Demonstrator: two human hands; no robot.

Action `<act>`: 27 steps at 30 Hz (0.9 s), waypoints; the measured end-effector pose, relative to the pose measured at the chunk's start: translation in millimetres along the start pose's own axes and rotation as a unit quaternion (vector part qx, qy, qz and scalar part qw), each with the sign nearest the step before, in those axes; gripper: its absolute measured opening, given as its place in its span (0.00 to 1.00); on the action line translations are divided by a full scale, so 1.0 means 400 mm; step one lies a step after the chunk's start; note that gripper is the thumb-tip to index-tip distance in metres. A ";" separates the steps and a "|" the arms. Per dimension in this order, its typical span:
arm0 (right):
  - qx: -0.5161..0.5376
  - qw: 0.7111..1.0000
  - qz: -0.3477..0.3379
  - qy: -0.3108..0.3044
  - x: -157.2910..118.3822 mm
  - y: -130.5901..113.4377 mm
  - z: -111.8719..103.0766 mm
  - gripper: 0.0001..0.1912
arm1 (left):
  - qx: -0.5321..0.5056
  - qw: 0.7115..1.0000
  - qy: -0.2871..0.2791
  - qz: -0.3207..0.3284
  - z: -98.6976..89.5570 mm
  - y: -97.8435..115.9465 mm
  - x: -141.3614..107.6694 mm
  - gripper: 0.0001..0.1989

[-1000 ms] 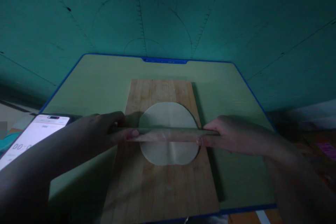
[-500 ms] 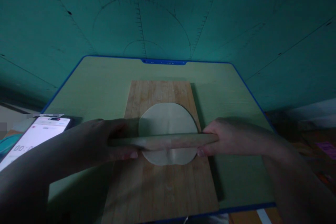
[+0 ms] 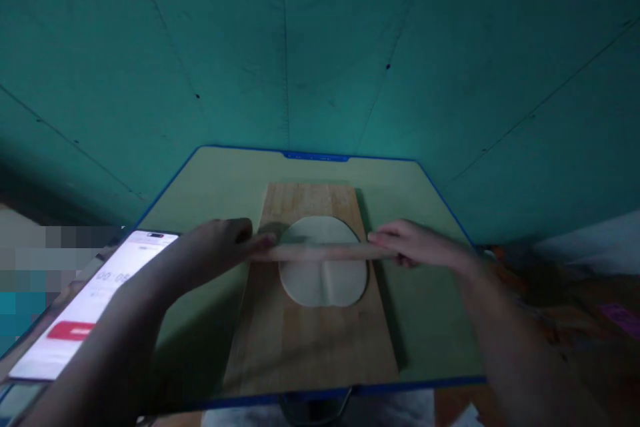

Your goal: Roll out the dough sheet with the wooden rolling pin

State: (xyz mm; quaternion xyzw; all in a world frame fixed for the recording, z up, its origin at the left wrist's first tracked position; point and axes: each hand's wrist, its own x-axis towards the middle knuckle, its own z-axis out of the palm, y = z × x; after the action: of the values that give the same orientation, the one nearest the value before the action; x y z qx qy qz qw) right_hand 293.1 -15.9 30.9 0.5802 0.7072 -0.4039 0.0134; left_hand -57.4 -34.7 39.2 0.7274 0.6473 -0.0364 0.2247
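A wooden rolling pin (image 3: 320, 253) lies crosswise over a flat, pale round of dough (image 3: 324, 283). My left hand (image 3: 233, 243) is closed on the pin's left end, its thumb stretched along the top. At the other end, my right hand (image 3: 407, 242) grips the pin with curled fingers. Beneath the dough is a rectangular wooden board (image 3: 315, 353). The pin crosses the upper half of the dough and hides a strip of it. Both hands are slightly blurred.
The board rests on a pale green table (image 3: 435, 320) with a blue rim. To the left, a phone (image 3: 95, 287) showing a timer is partly covered by my left forearm. A teal wall (image 3: 330, 47) rises behind the table. Boxes (image 3: 565, 320) stand at the lower right.
The rolling pin has moved away from me, from the dough's lower half to its upper half, with both hands on it. The camera view has shifted, showing more of the phone.
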 end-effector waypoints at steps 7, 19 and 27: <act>-0.139 0.941 -0.153 0.268 -0.048 -0.107 0.096 0.24 | 0.032 0.972 0.185 0.139 0.041 0.075 -0.011 0.16; -0.229 0.915 -0.119 0.310 0.079 -0.157 0.130 0.33 | 0.141 0.942 0.258 0.164 0.088 0.137 0.067 0.27; -0.216 0.908 -0.066 0.354 0.138 -0.195 0.079 0.25 | 0.134 0.949 0.262 0.117 0.046 0.142 0.138 0.23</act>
State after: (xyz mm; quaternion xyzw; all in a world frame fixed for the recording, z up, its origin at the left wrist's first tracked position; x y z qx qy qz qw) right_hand 195.9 10.3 26.0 0.6197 0.7722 -0.0096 -0.1399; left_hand 10.3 6.0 19.4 0.8055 0.5828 0.0952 -0.0498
